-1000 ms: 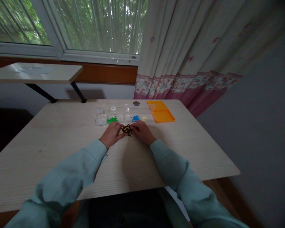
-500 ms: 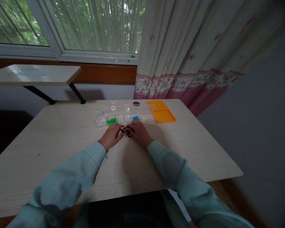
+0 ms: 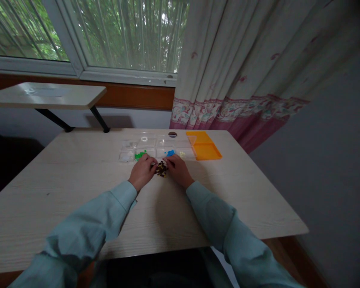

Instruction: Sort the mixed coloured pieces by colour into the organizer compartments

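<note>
A small heap of dark brown and yellow pieces (image 3: 161,169) lies on the table between my two hands. My left hand (image 3: 142,173) rests at the heap's left edge, fingers bent together and touching it. At its right edge is my right hand (image 3: 179,171), thumb and fingertips pinched close. Whatever either hand holds is too small to make out. Just beyond stands a clear compartment tray (image 3: 151,141), with green pieces (image 3: 140,155), blue pieces (image 3: 169,153) and pale yellow pieces (image 3: 182,154) in separate compartments.
An orange tray (image 3: 204,146) sits to the right of the clear one. Behind them is a round hole (image 3: 172,134) in the table (image 3: 78,208). A raised shelf (image 3: 63,96) on black legs stands at the back left. A curtain (image 3: 222,80) hangs behind.
My hands have drawn slightly apart, so more of the brown and yellow heap shows between them. The view has tilted up a little.
</note>
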{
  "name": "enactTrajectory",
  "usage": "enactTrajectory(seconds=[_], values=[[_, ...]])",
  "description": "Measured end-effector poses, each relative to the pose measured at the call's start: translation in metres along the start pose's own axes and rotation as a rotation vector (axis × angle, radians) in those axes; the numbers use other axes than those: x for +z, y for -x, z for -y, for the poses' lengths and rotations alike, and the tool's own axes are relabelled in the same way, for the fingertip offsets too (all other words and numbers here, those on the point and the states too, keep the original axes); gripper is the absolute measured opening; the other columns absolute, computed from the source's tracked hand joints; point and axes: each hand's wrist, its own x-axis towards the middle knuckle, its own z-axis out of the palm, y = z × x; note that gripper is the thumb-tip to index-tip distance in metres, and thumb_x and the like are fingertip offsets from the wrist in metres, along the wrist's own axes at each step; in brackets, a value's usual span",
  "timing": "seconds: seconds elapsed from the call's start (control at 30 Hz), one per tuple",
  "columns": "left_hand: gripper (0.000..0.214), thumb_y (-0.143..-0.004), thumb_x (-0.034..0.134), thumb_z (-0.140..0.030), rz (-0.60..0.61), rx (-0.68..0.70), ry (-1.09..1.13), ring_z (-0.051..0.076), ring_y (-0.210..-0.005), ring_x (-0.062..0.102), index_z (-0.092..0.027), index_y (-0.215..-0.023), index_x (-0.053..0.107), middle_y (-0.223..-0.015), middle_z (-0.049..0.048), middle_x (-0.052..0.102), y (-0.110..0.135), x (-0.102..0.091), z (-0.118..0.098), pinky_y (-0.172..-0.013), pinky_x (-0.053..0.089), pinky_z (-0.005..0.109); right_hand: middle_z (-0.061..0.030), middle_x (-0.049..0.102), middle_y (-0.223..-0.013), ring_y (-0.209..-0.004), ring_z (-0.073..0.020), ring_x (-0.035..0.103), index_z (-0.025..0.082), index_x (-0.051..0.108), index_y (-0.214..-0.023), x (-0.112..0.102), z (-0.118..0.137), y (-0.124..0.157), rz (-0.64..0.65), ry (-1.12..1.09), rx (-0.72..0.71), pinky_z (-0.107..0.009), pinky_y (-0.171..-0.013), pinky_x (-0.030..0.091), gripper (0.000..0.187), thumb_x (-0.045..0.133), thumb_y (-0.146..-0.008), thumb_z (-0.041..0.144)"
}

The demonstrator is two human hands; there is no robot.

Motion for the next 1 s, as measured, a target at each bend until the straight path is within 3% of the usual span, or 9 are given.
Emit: enactTrajectory(seconds=[0.53, 0.77, 1.0], values=[[0.021, -0.094, 0.046, -0.028, -0.020, 0.039, -0.039, 0.024, -0.088, 0.056, -0.018, -0.090, 0.063, -0.089, 0.0079, 0.054, 0.0002, 0.0031, 0.0021, -0.082, 0.049, 0.038, -0.0058, 0.067, -0.087, -0.087, -0.0173, 0.059, 0.018, 0.071, -0.087, -0.0001, 0.0017, -0.0012, -0.021, -0.011, 0.037, -0.030, -0.083, 0.044, 0.020, 0.053, -0.093, 0.024], [0.017, -0.088, 0.058, -0.033, 0.013, 0.051, 0.000, 0.022, -0.089, 0.056, -0.020, -0.097, 0.066, -0.092, 0.0061, 0.053, -0.0003, 0.0024, 0.0032, -0.082, 0.049, 0.037, -0.0048, 0.067, -0.086, -0.087, -0.0172, 0.059, 0.019, 0.071, -0.088, 0.0000, 0.0005, -0.0009, -0.008, -0.019, 0.035, -0.030, -0.082, 0.044, 0.016, 0.055, -0.091, 0.021], [0.013, -0.087, 0.057, -0.029, 0.005, 0.010, -0.009, 0.022, -0.086, 0.057, -0.020, -0.090, 0.067, -0.088, 0.0057, 0.053, -0.0025, 0.0053, 0.0016, -0.079, 0.049, 0.036, -0.0049, 0.068, -0.087, -0.088, -0.0175, 0.059, 0.020, 0.071, -0.089, -0.0019, -0.0016, -0.0021, -0.025, -0.033, 0.047, -0.030, -0.083, 0.045, 0.018, 0.054, -0.092, 0.025]])
